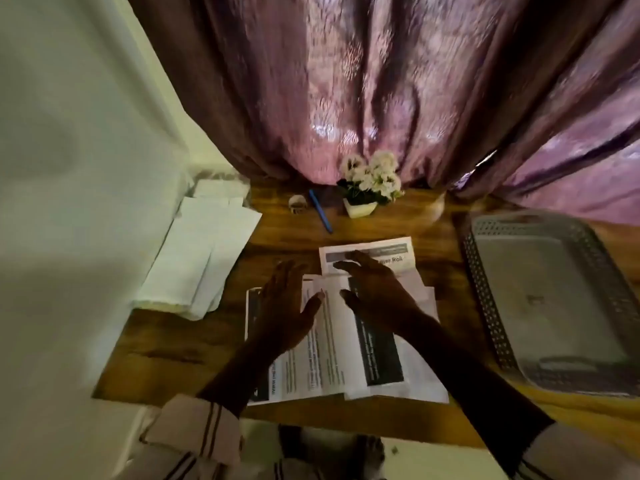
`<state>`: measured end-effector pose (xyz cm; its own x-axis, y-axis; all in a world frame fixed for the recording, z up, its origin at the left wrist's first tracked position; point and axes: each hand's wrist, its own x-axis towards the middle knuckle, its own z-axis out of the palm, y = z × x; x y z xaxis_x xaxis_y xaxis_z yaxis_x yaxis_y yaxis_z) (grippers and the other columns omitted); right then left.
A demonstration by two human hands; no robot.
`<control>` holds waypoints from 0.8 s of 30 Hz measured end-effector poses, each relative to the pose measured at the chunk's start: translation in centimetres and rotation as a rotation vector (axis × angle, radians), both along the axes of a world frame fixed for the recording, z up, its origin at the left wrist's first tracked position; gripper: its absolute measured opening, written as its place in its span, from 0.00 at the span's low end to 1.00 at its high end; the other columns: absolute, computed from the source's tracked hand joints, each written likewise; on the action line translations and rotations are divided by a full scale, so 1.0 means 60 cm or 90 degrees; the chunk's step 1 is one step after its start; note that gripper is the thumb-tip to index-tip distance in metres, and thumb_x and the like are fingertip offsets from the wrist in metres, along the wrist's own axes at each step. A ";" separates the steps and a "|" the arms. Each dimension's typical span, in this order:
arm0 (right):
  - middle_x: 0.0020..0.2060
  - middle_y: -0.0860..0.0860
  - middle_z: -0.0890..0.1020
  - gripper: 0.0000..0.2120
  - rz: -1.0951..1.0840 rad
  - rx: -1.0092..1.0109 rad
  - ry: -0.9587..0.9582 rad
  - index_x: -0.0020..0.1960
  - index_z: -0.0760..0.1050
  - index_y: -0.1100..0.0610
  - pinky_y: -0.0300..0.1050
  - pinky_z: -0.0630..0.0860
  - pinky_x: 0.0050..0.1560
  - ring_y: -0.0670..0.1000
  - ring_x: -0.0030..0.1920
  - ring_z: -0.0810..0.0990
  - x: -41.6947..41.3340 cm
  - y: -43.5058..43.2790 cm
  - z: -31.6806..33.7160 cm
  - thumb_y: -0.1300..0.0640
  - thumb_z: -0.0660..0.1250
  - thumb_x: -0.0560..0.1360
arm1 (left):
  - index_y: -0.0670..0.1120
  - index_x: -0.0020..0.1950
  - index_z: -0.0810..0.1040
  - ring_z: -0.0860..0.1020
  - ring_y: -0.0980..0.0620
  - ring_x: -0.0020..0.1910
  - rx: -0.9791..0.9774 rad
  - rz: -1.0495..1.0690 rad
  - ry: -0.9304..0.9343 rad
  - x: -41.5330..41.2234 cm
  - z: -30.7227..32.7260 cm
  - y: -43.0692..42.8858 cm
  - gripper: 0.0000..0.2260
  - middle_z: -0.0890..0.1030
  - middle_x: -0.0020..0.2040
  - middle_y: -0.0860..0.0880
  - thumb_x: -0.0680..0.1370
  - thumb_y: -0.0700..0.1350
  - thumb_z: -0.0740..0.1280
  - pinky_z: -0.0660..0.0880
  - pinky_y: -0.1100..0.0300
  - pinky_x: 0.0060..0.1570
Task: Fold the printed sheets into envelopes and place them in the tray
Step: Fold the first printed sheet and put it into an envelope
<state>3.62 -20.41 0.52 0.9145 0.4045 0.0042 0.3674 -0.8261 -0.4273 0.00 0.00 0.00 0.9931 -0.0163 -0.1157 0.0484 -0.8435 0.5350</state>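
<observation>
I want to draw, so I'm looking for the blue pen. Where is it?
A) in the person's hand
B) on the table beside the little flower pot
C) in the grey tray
B: the blue pen lies loose on the wooden table, just left of the white flower pot.

Purple curtain (363,81), white wall (69,133), wooden table (173,348).

Printed sheets (332,344) lie overlapped left of empty grey tray (540,299)
</observation>
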 end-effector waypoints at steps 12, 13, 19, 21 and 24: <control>0.82 0.54 0.55 0.32 -0.028 -0.092 -0.063 0.81 0.59 0.51 0.57 0.50 0.81 0.55 0.83 0.49 -0.005 0.072 -0.160 0.43 0.44 0.80 | 0.51 0.82 0.59 0.52 0.46 0.83 0.113 -0.125 -0.143 0.040 -0.160 0.020 0.28 0.57 0.83 0.46 0.83 0.60 0.55 0.52 0.42 0.81; 0.82 0.54 0.55 0.32 -0.032 -0.100 -0.070 0.82 0.58 0.50 0.57 0.50 0.81 0.54 0.83 0.49 -0.005 0.074 -0.156 0.42 0.43 0.80 | 0.51 0.82 0.59 0.53 0.46 0.83 0.110 -0.133 -0.147 0.041 -0.156 0.026 0.28 0.57 0.83 0.46 0.83 0.60 0.55 0.52 0.43 0.81; 0.83 0.49 0.49 0.29 -0.019 -0.161 -0.084 0.83 0.48 0.45 0.54 0.45 0.81 0.52 0.83 0.45 -0.022 0.082 -0.143 0.42 0.46 0.83 | 0.57 0.80 0.61 0.54 0.49 0.82 0.185 -0.179 -0.217 0.019 -0.141 0.046 0.27 0.57 0.83 0.50 0.82 0.64 0.54 0.55 0.46 0.80; 0.82 0.49 0.56 0.28 0.007 -0.142 -0.118 0.82 0.53 0.43 0.55 0.52 0.81 0.53 0.82 0.53 -0.031 0.081 -0.143 0.48 0.56 0.84 | 0.58 0.78 0.63 0.56 0.49 0.81 0.250 -0.170 -0.252 0.008 -0.133 0.047 0.26 0.57 0.83 0.52 0.82 0.66 0.54 0.57 0.45 0.79; 0.80 0.49 0.63 0.26 0.029 -0.111 -0.125 0.78 0.61 0.40 0.55 0.60 0.79 0.52 0.79 0.60 -0.032 0.083 -0.132 0.54 0.60 0.83 | 0.60 0.75 0.65 0.60 0.47 0.80 0.338 -0.081 -0.296 -0.019 -0.118 0.058 0.27 0.60 0.82 0.52 0.79 0.70 0.53 0.60 0.43 0.77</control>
<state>1.68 -15.43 -7.41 0.8837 0.4559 0.1065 0.4681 -0.8614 -0.1973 -1.15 3.51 -7.07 0.9356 -0.1944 0.2946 -0.2009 -0.9796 -0.0081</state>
